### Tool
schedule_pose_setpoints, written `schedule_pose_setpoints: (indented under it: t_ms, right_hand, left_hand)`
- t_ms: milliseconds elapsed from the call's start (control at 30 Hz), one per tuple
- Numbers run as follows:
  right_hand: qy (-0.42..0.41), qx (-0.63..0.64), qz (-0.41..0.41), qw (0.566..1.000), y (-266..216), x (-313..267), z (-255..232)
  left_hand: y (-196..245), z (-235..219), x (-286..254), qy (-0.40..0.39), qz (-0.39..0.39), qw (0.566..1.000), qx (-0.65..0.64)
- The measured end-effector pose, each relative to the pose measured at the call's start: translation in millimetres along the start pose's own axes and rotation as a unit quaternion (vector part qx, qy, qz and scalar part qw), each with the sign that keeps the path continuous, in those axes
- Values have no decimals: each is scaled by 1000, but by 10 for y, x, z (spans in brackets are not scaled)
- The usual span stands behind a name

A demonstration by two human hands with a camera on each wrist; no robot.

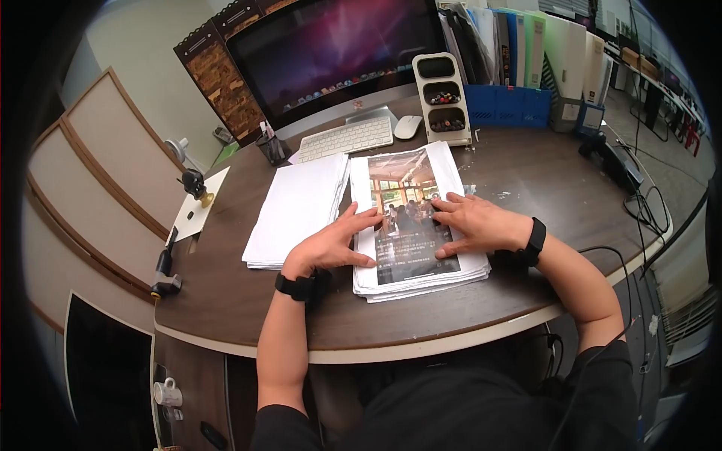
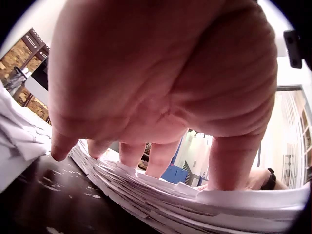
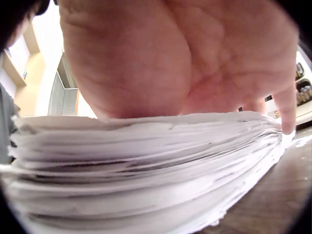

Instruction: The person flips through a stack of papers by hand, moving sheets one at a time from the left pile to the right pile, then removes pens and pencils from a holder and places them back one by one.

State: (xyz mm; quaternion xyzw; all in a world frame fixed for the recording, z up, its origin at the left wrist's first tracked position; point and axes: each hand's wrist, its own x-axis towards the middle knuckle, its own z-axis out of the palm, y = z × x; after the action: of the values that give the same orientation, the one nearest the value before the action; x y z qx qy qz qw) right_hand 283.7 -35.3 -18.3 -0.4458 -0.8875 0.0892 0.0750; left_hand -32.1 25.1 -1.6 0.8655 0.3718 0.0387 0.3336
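Observation:
A thick stack of paper lies on the desk in front of me, its top sheet printed with a photo of people in a room and lines of text below. My left hand rests on the stack's left side with fingers spread and fairly straight. On the right side my right hand touches the printed sheet, fingers stretched toward the picture. The left wrist view shows the fingertips down on the top of the paper stack. Uneven layered edges of the stack fill the right wrist view, under the palm.
A second pile of white paper lies just left of the stack. Behind stand a keyboard, a mouse, a pen holder, a pen cup and a monitor. A telephone with cables sits at the right edge.

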Motion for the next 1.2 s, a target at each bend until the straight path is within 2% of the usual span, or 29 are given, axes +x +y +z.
schedule_pose_setpoints:
  t_ms: [67,133,467,533,567,633,733,767,833,867,1133,1200]
  right_hand:
    - [-2,-1,-2,1000,10,16,-24]
    - [-48,-14,-5,999,2,15,-58]
    - [-22,-32,-20,999,56,-1,18]
    - [-19,-17,-32,999,71,1,18]
    - [-20,-17,-33,999,73,-5,30]
    - [-2,-27,-34,999,79,-7,46]
    - [-6,-22,-32,999,64,-10,25]
    - [-6,-22,-31,999,63,-10,18]
    - [-14,-19,-33,999,58,-4,7]
    - [-15,-19,-33,999,51,-7,8]
    - [5,-37,-43,998,107,8,77]
    - [-5,-29,-39,999,82,0,48]
  left_hand:
    - [-16,-13,-2,-7,2,1000,4]
    - [-10,-11,-7,-16,3,1000,5]
    - [-2,-32,-35,-5,16,999,27]
    - [-27,-80,-65,34,29,999,-17]
    - [-119,-88,-76,102,35,991,-80]
    - [-227,-225,-93,185,22,975,-119]
    - [-407,-312,-130,341,-23,939,39]
    - [-453,-286,-116,341,-23,939,39]
    - [-467,-203,-86,325,-161,915,175]
    - [-413,-193,-59,272,-203,920,194]
    - [-356,-117,-47,268,-210,914,222]
    - [-416,-134,-45,301,-193,909,217]
